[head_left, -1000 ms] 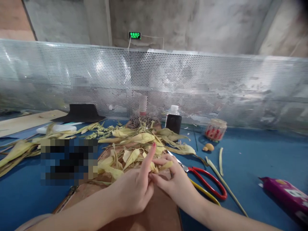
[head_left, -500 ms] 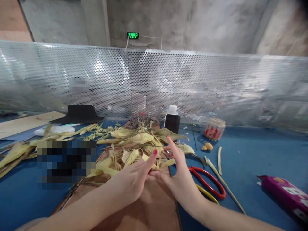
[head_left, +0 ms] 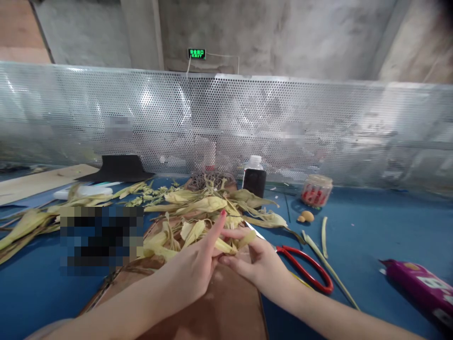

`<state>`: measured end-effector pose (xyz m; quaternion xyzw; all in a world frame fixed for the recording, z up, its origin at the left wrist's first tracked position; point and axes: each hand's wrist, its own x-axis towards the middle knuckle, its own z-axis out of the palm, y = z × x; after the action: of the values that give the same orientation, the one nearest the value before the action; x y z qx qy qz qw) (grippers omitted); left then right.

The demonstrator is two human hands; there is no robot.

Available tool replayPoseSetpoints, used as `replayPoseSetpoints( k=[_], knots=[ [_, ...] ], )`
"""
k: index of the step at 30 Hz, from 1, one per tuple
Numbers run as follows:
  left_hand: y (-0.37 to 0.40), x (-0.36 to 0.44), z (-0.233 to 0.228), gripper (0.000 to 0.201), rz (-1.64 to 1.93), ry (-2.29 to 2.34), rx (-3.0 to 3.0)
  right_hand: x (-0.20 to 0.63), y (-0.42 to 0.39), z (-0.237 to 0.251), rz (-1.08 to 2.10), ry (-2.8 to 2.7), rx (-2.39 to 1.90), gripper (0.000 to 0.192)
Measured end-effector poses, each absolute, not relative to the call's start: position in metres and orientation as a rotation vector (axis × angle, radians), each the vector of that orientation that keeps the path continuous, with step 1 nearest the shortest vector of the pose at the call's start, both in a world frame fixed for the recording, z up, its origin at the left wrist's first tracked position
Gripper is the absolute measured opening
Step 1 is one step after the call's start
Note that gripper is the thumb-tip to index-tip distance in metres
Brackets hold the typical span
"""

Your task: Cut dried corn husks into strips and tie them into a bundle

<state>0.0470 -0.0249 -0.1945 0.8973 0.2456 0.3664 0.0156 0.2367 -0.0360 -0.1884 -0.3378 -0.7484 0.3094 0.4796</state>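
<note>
A blue counter backed by a perforated screen carries a brown board heaped with dry husks. Both hands meet at the heap's near edge: the left hand points its forefinger while its other fingers close on a husk strip, and the right hand pinches that strip's other end, apparently to work it taut. Red scissors lie just right of the right hand.

Dim, soft focus, warped edges
</note>
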Motion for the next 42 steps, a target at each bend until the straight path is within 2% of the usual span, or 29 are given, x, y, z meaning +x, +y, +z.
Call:
replayPoseSetpoints(
  k=[7,14,20,28,36,42],
  knots=[
    [-0.029,0.054,-0.189,0.079,1.209,0.72,2.753,0.234,-0.037,-0.188,0.78,-1.765,-0.792,0.02],
    [-0.035,0.056,-0.185,0.079,1.186,0.791,2.687,0.233,-0.046,-0.18,0.666,-1.779,-0.786,0.017],
    [-0.03,0.057,-0.19,0.078,1.238,0.878,2.721,0.23,-0.041,-0.19,0.828,-1.598,-0.802,0.011],
    [-0.031,0.056,-0.185,0.08,1.163,0.96,2.65,0.228,-0.038,-0.191,1.085,-1.484,-0.765,0.014],
    [-0.027,0.05,-0.187,0.083,1.113,0.967,2.58,0.229,-0.041,-0.182,1.113,-1.499,-0.814,0.017],
    [-0.026,0.05,-0.188,0.078,1.056,0.866,2.375,0.232,-0.04,-0.18,1.157,-1.509,-0.771,0.02]
  ],
)
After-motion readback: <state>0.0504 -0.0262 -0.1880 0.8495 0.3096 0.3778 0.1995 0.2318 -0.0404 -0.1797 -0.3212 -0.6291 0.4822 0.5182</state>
